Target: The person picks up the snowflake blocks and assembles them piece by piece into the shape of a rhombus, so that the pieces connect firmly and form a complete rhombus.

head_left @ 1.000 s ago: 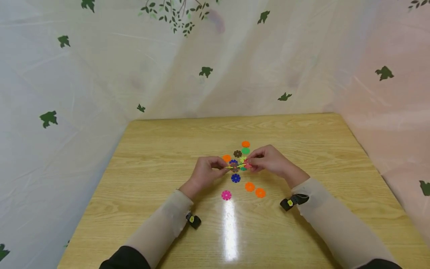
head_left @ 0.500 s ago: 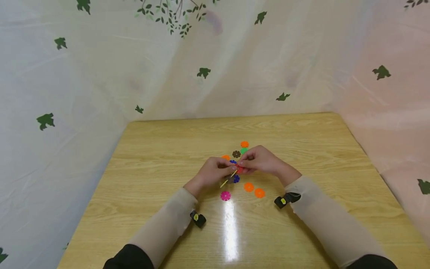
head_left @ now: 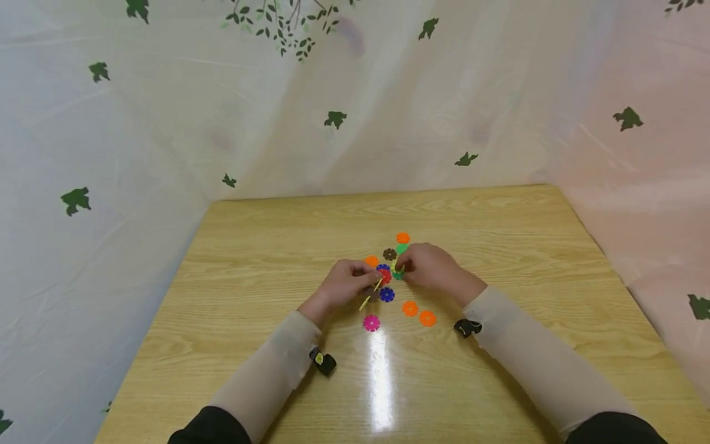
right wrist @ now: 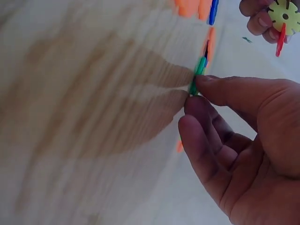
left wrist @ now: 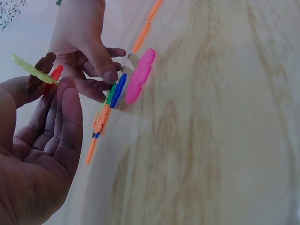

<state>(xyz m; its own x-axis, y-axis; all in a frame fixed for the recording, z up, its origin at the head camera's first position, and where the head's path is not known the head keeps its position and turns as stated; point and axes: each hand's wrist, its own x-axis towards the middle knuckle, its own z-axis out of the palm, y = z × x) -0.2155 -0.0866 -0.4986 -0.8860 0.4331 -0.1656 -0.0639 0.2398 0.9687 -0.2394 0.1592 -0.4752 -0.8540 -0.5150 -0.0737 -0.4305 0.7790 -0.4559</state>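
My left hand [head_left: 346,283] is raised above the table and pinches a small joined set of notched plastic discs. In it are a yellow disc [right wrist: 284,18], a brown disc [left wrist: 41,71] and a red disc [left wrist: 56,73], slotted together at angles. My right hand [head_left: 432,266] is down among the loose discs, thumb and fingertip pinching the edges of a green disc [right wrist: 198,75]. A pale yellow-green disc [head_left: 395,266] lies beside that one, partly hidden by the fingers. Close by are a blue disc [head_left: 386,294] and another brown disc [head_left: 390,253].
On the wooden table [head_left: 266,240], a pink disc [head_left: 371,322] and two orange discs [head_left: 418,313] lie nearer the body. Another orange disc [head_left: 403,237] is at the back of the group, by a green one [head_left: 402,248]. Patterned cloth [head_left: 277,135] hangs behind the table.
The right hand brought the red disc to the left hand's yellow and brown pieces, where it now stays joined. The right hand then let go and moved right to the green disc.
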